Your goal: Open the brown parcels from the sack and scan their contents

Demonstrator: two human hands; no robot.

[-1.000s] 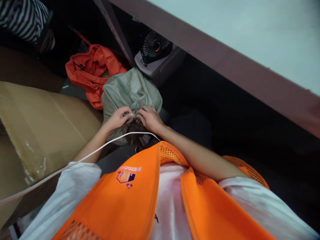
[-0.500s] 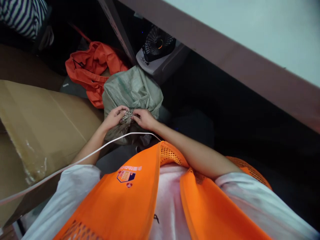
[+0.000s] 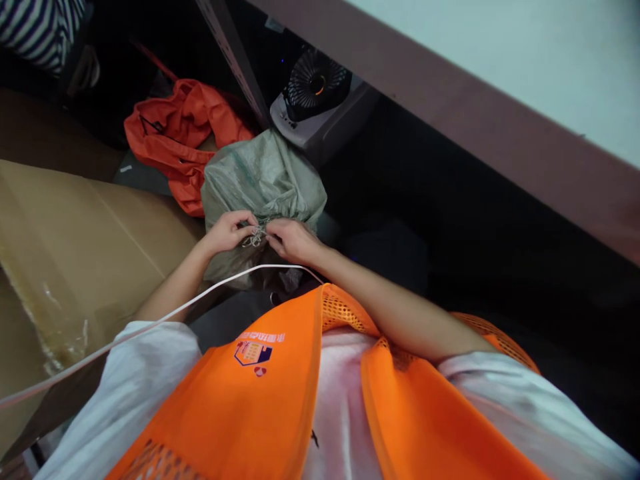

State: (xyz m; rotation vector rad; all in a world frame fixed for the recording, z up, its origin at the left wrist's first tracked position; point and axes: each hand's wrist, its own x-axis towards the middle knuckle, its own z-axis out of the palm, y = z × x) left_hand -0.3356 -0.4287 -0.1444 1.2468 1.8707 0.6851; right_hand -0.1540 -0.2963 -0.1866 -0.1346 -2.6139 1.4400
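A tangle of thin, pale string [image 3: 255, 236] lies bunched in front of a greenish-grey woven sack [image 3: 260, 173]. From the left, my left hand [image 3: 231, 231] pinches the string between thumb and fingers. My right hand [image 3: 294, 240] grips it from the other side, fingers curled, close to my left hand's fingertips. Both hands are in front of the sack's lower part. Fingers and string partly hide the gathered sack fabric there; whether the string is tied to it I cannot tell.
A large cardboard box [image 3: 95, 233] stands at the left. Behind the sack are a red-orange cloth bag [image 3: 180, 140] and a small fan [image 3: 316, 83]. A white cord [image 3: 200, 297] crosses in front of my forearms. A pale tabletop [image 3: 525, 60] overhangs the right.
My hands have shifted slightly and the string between them looks looser, with loops now hanging out. My right hand has turned a little, with its back more visible.
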